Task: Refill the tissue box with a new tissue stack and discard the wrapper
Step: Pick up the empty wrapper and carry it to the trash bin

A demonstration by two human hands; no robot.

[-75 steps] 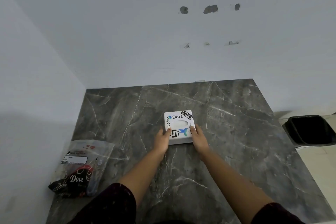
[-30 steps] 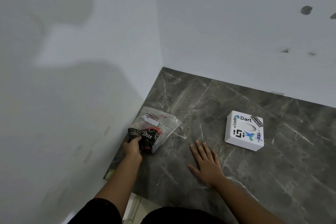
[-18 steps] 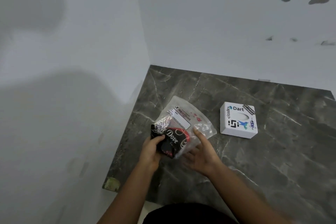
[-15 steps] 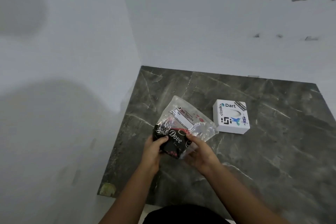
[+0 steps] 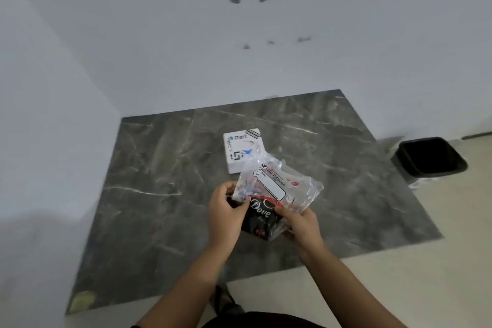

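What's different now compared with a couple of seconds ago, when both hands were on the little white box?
Both hands let go of the white box. The left hand fetched the tissue pack from the table's left edge, and the right hand joined it. The box stays on the table, the black bin beside it.

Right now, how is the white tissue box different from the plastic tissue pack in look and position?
The tissue box is a rigid white square with stickers; the tissue pack is a crinkled clear wrapper with dark contents. The tissue box lies flat on the marble table; the tissue pack is held above it by the left hand and right hand. Both carry printed text.
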